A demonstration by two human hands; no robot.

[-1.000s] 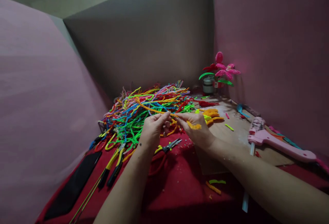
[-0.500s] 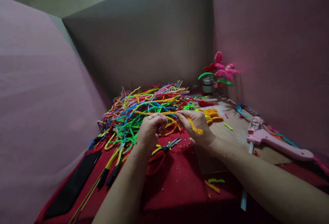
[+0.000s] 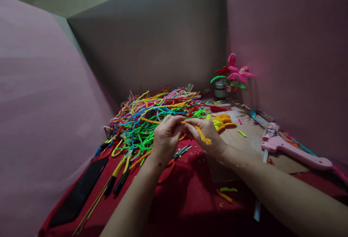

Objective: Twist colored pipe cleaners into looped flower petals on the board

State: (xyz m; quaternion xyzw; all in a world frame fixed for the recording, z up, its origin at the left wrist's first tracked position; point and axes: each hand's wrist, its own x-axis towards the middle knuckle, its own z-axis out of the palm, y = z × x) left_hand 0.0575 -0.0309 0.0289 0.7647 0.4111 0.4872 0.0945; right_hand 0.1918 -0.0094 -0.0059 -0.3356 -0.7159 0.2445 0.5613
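Observation:
An orange pipe cleaner (image 3: 203, 135) runs through both of my hands, its folded end sticking out below my right hand. My right hand (image 3: 204, 132) pinches it, thumb and fingers pressed together. Close beside it, my left hand (image 3: 169, 132) also has its fingers closed on the pipe cleaner, whose other end reaches out to the left over the pile. Behind the hands spreads a heap of many-coloured pipe cleaners (image 3: 160, 107). Scissors (image 3: 178, 153) with red handles lie on the red cloth under my left hand, partly hidden by it.
Yellow-and-black pliers (image 3: 119, 173) and a black flat case (image 3: 79, 193) lie at left. A pink glue gun (image 3: 293, 150) rests at right on a board (image 3: 236, 146). Orange and yellow pieces (image 3: 221, 121) lie near my right hand. Pink fuzzy flowers (image 3: 240, 73) stand at the back.
My left hand has moved right along the orange pipe cleaner, and its fingers now meet my right hand's. The right hand has barely shifted.

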